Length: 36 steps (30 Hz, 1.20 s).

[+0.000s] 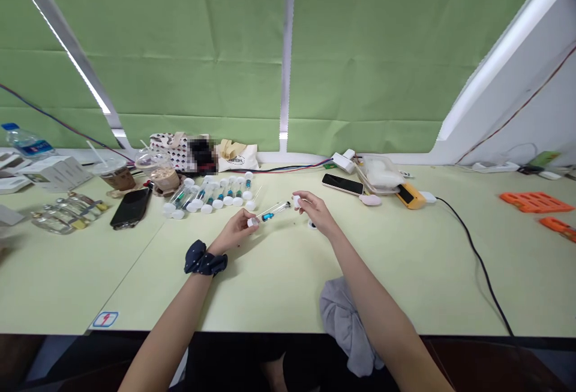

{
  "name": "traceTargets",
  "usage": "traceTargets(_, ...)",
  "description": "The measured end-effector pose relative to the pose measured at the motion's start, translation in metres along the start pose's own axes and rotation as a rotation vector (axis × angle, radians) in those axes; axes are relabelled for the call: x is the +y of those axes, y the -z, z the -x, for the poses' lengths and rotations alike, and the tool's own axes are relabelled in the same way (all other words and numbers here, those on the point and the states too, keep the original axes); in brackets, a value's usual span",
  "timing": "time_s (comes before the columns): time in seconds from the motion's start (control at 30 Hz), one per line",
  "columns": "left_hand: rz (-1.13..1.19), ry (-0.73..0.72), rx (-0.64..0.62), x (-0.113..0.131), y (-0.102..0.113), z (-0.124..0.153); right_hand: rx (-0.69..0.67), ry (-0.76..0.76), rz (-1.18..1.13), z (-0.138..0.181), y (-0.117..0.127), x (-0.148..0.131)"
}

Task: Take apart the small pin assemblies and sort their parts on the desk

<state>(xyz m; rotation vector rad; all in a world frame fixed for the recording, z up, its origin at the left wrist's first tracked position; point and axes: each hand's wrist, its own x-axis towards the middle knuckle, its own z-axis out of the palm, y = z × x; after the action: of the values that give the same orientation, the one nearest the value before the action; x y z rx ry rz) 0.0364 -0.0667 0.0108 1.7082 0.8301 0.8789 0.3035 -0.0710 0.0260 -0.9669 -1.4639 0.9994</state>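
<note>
My left hand [234, 231] grips the white-capped end of a clear tube [275, 213] that has a blue part inside. The tube tilts up to the right above the table, and its far end looks dark. Just beyond that end, my right hand [314, 209] pinches a small white cap [296, 201], apart from the tube. Under the right hand lies a small round white piece with a dark centre [312, 224], partly hidden. Several similar tubes with white caps [218, 203] lie in a row to the left, behind my left hand.
A phone [342, 184], a plastic tray [378, 176] and a yellow device [410, 196] with a black cable stand at the right. Another phone [131, 208], iced drinks [116, 174] and glass bottles [67, 213] are at the left. Grey cloth [344, 314] hangs over the front edge.
</note>
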Motion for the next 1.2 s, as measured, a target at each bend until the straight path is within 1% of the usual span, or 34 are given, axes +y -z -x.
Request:
traceTargets(0.13,0.004,0.001,-0.009,-0.002,-0.001,0.000,-0.076,0.018,-0.035,0.005,-0.007,-0.007)
traceTargets(0.27,0.020,0.001,-0.011,-0.003,-0.002,-0.001,-0.097,0.057,-0.015,0.006,-0.008,-0.008)
traceTargets(0.47,0.005,0.012,0.011,-0.002,-0.002,-0.001,-0.136,0.030,0.049,0.005,-0.005,-0.005)
traceTargets(0.67,-0.024,0.012,-0.009,-0.002,-0.001,-0.002,-0.146,0.017,0.075,0.005,-0.002,-0.003)
traceTargets(0.8,-0.067,0.024,-0.020,0.002,-0.001,-0.001,-0.156,-0.004,0.043,0.005,-0.001,0.000)
traceTargets(1.0,-0.129,-0.012,0.000,0.010,-0.006,0.001,-0.170,-0.027,-0.011,0.004,-0.001,0.002)
traceTargets(1.2,-0.040,0.034,0.019,0.011,-0.015,0.002,-0.182,-0.064,-0.085,0.004,-0.003,0.006)
